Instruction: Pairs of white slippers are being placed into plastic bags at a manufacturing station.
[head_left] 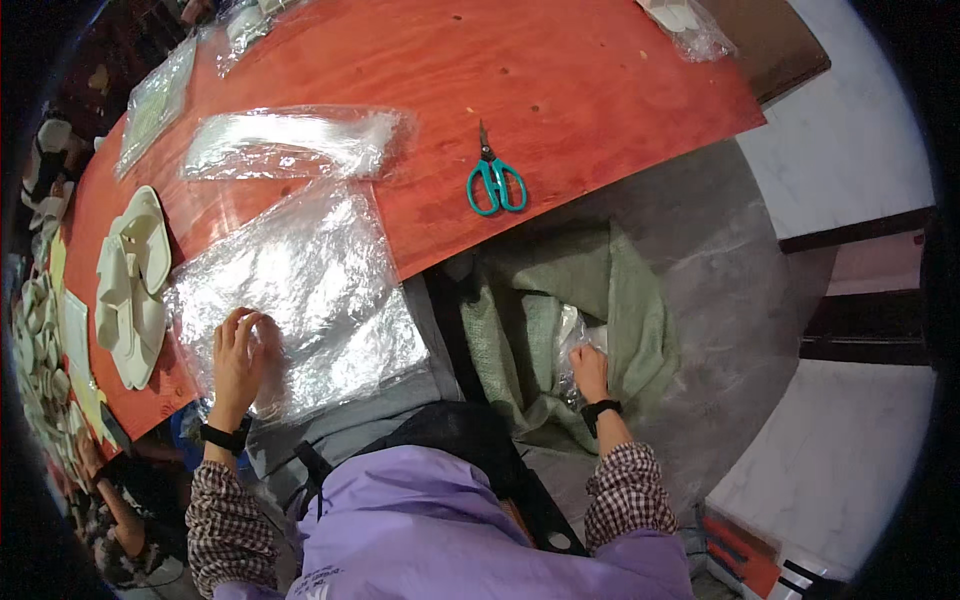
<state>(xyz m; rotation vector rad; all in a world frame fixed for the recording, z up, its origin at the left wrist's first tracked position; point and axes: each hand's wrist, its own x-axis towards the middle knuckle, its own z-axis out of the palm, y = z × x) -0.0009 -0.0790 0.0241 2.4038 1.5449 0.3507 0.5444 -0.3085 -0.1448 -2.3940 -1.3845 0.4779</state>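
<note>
My left hand (238,362) rests at the left edge of a stack of clear plastic bags (330,290), its fingers slightly apart and bent. The bags lie partly on the red table and partly over grey cloth on my lap. My right hand (588,374) is closed on a clear plastic bag (569,345) inside the mouth of an open green woven sack (640,320). Something whitish shows beside that hand, too little to name. Left of the bag stack sits a pair of white sandals (132,300).
Scissors with teal handles (497,188) lie on the red table (590,60) near its edge. Behind the stack are a pack of clear bags (290,145) and another packet (158,100). Several more sandals (45,340) crowd the far left, near another person's arm (120,510).
</note>
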